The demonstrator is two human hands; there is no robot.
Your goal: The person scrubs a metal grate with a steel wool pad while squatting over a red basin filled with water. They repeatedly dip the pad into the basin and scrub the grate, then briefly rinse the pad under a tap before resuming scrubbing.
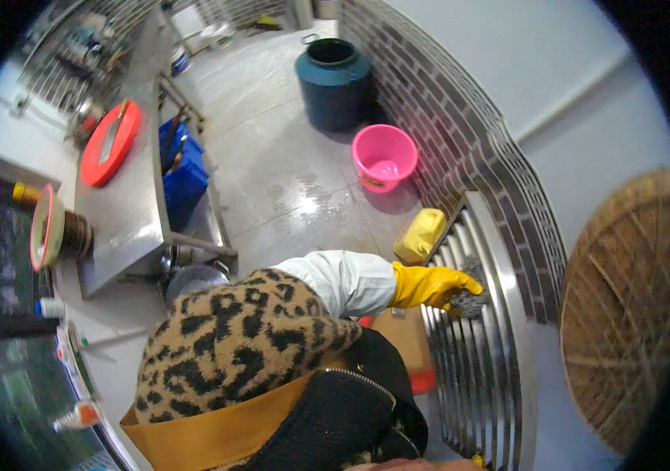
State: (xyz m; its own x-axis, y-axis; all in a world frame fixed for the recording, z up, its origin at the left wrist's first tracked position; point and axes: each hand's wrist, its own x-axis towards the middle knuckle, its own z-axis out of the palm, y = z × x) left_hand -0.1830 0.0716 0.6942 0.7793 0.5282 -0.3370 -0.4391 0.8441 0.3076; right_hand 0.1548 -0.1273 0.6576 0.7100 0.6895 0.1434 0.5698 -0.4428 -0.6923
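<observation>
My left hand (435, 287), in a yellow rubber glove, presses a grey steel wool scourer (469, 303) onto a slatted stainless steel panel (479, 365). The panel looks like a range hood baffle filter and stands by the tiled wall. Of my right hand, only a sliver of what looks like yellow glove (477, 460) shows at the bottom edge; its fingers are out of sight. Beside the panel's upper end is a yellow plastic container (421, 235). A brown board or box (399, 338) with red edges lies partly hidden behind my arm.
A pink bucket (385, 158) and a large dark teal drum (335, 88) stand along the wall on the wet floor (276, 176). Left is a steel table (129, 224) with a red round board (112, 144) and a blue crate (184, 171) below. A wicker tray (623, 306) is at right.
</observation>
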